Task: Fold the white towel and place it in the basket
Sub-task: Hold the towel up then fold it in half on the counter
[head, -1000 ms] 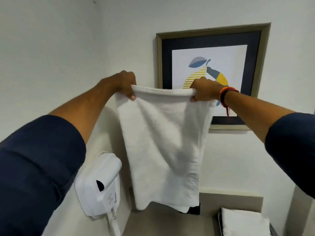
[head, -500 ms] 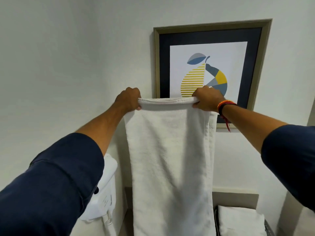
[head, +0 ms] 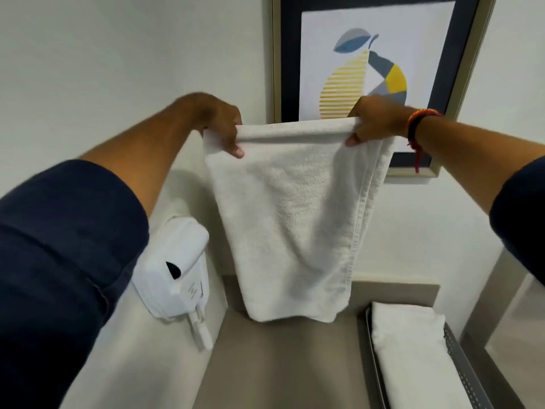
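A white towel (head: pixel 290 214) hangs doubled in the air in front of the wall, its folded top edge stretched level between my hands. My left hand (head: pixel 220 123) pinches the top left corner and my right hand (head: pixel 374 121) pinches the top right corner. The towel's lower end hangs just above the grey counter (head: pixel 280 364). At the lower right sits a grey perforated metal basket (head: pixel 460 355) with another folded white towel (head: pixel 413 352) lying inside it.
A white wall-mounted hair dryer (head: pixel 177 270) with a cord hangs on the left wall beside the counter. A framed pear picture (head: pixel 365 63) is on the back wall behind the towel. A grey ledge (head: pixel 507 305) rises at the right.
My hands have lowered with the towel and the view has tilted down. The towel, hanging long half a second ago, now hangs shorter, with its lower end above the counter.
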